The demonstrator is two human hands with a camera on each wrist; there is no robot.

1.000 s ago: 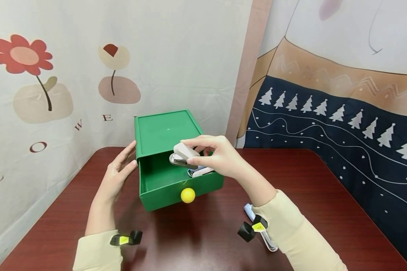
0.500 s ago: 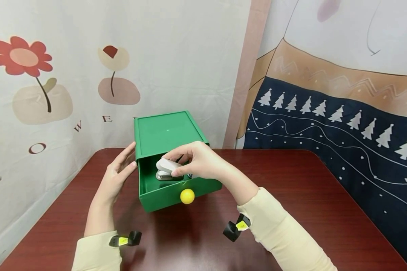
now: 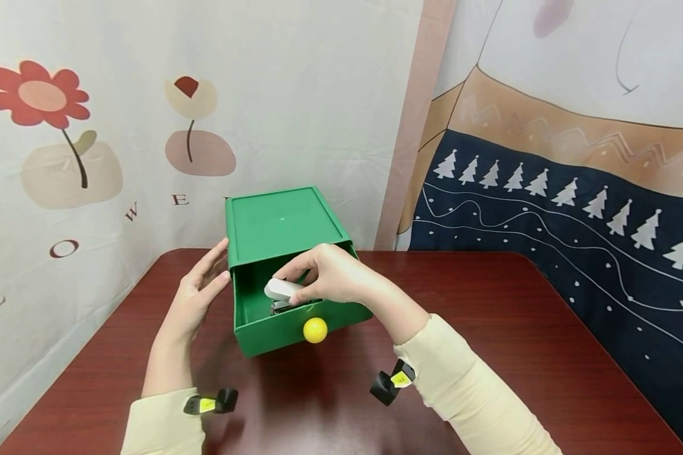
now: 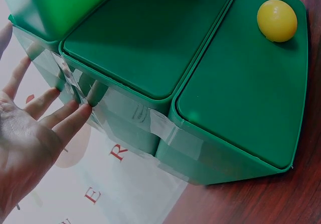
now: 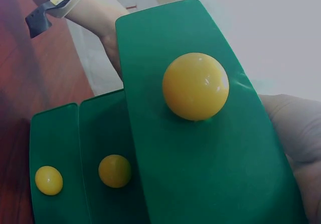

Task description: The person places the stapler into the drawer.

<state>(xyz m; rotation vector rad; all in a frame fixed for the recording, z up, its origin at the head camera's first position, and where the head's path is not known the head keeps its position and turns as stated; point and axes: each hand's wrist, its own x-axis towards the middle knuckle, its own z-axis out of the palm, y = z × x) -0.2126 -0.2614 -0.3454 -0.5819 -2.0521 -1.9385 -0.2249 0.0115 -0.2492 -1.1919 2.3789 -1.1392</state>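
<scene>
A green drawer cabinet (image 3: 281, 221) stands on the table with its top drawer (image 3: 262, 339) pulled out, a yellow knob (image 3: 315, 330) on the front. My right hand (image 3: 332, 277) reaches down into that drawer, thumb and fingers pinching a white stapler (image 3: 280, 290) low behind the drawer front. The stapler's metal base partly shows; its rear end is hidden by the hand. My left hand (image 3: 196, 287) rests its spread fingers on the cabinet's left side; in the left wrist view its fingertips touch the taped wall. The right wrist view shows mostly the drawer front, which hides the stapler.
Two closed drawers with yellow knobs (image 5: 115, 171) sit below the pulled-out one. The dark red wooden table (image 3: 461, 297) extends around the cabinet. Printed curtains (image 3: 319, 95) hang behind and to the right. A black wrist camera (image 3: 391, 382) sits on the right sleeve.
My right hand has carried the stapler left and down into the drawer. The light blue stapler-like thing on the table is now hidden behind the right sleeve. My left hand has stayed put.
</scene>
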